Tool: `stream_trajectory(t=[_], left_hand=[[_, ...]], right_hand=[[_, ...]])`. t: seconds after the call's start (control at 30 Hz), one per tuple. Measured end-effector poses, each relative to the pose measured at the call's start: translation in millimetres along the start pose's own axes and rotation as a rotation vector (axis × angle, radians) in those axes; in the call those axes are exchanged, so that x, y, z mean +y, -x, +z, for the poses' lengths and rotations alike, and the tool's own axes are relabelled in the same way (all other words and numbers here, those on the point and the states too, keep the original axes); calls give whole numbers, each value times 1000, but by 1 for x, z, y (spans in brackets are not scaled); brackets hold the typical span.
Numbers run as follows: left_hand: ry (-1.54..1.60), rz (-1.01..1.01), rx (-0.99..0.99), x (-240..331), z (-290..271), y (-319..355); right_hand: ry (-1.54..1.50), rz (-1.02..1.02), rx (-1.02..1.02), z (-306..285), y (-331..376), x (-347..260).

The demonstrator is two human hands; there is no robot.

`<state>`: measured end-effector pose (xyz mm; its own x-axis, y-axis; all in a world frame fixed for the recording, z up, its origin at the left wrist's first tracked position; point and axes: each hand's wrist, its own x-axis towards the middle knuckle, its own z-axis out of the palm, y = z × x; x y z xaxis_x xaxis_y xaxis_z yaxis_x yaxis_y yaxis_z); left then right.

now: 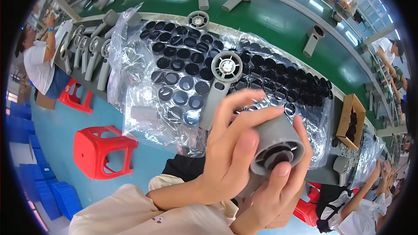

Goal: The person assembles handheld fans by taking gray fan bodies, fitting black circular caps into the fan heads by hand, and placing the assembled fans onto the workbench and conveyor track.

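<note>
Both hands hold a grey handheld fan body [278, 131] upright in front of me, its round head tilted so the open end faces me. Inside the grey ring sits a black round part [277, 156]. My left hand [228, 156] curves over the left and top of the head, the thumb along its side and the fingertips slightly blurred. My right hand [278, 193] wraps the right side, its thumb at the black part by the lower rim. The handle is mostly hidden behind my hands. Just beyond, another grey fan [227, 66] with a spoked front lies on the bagged black discs.
Clear plastic sheets [130, 82] with many black round caps [186, 82] cover the bench. Several grey fans [93, 52] lie at the left; more ride a green conveyor [278, 8]. A cardboard box [351, 122] stands right, red stools [102, 152] left. Co-workers sit around.
</note>
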<state>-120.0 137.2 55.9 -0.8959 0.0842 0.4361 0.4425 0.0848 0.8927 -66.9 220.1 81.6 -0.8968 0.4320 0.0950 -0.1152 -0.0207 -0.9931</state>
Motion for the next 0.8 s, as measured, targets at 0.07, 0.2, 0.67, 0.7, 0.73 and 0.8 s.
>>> stream_trajectory(t=[0.07, 0.2, 0.67, 0.7, 0.73, 0.8], left_hand=[[448, 14, -36, 7, -2, 8], [281, 260, -55, -4, 4, 8], [404, 397, -47, -13, 8, 7], [409, 377, -38, -15, 9, 8], [422, 363, -33, -15, 9, 6], [446, 334, -24, -16, 9, 3]], right_hand=[[1, -48, -45, -1, 1, -3], [80, -151, 44, 4, 4, -3], [-16, -313, 284, 20, 14, 19], [-19, -308, 283, 20, 12, 22], [17, -350, 273, 20, 9, 22], [52, -394, 268, 21, 6, 22]])
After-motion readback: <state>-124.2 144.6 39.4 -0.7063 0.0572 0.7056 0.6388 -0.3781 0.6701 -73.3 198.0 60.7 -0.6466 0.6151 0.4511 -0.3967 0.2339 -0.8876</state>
